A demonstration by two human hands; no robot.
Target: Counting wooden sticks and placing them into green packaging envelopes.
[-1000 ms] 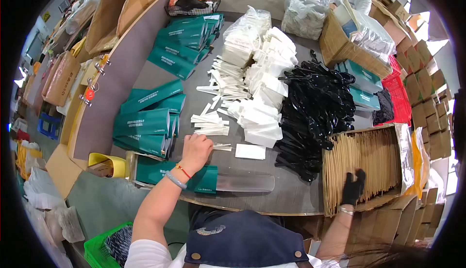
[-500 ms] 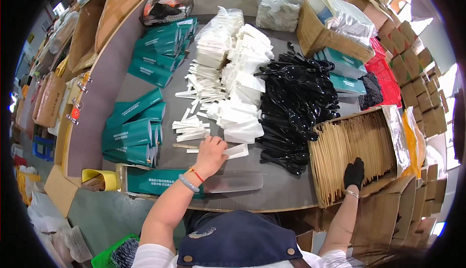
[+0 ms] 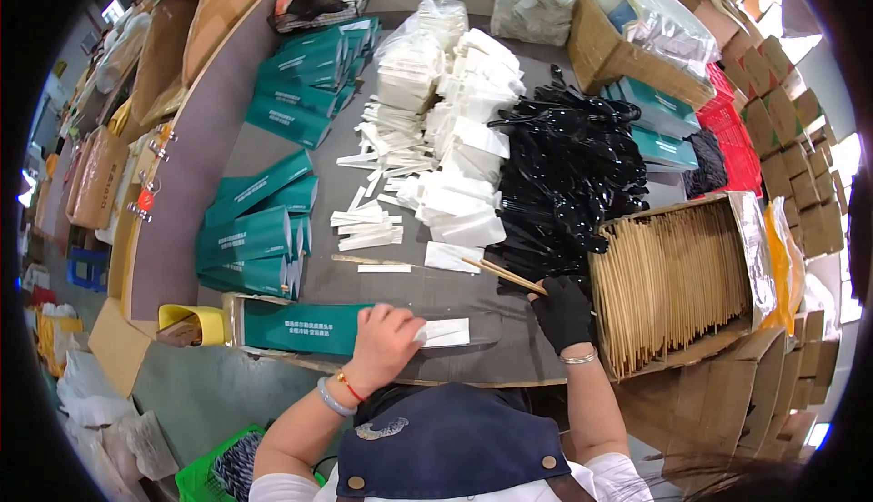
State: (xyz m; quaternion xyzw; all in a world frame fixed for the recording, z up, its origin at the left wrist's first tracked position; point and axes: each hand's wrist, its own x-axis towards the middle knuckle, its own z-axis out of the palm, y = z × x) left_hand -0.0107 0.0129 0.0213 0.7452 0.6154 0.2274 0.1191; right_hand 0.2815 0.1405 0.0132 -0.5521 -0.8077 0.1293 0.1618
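My bare left hand is closed over one end of a small white paper packet, just above a clear plastic strip beside the teal printed pouch at the table's front. My right hand, in a black fingerless glove, grips a few thin wooden chopsticks that point up and left. Their tips lie over a folded white napkin. Right of that hand stands a carton packed with chopsticks. A loose wooden stick and a narrow white strip lie beyond my left hand.
Piles of white napkins and small white packets fill the middle. Glossy black plastic spoons are heaped beside them. Teal pouches stack at left, near a yellow container. A carton stands at the far right.
My left hand has drawn the white packet nearer, to the clear strip. My right hand has left the carton and moved left, bringing chopsticks over the table.
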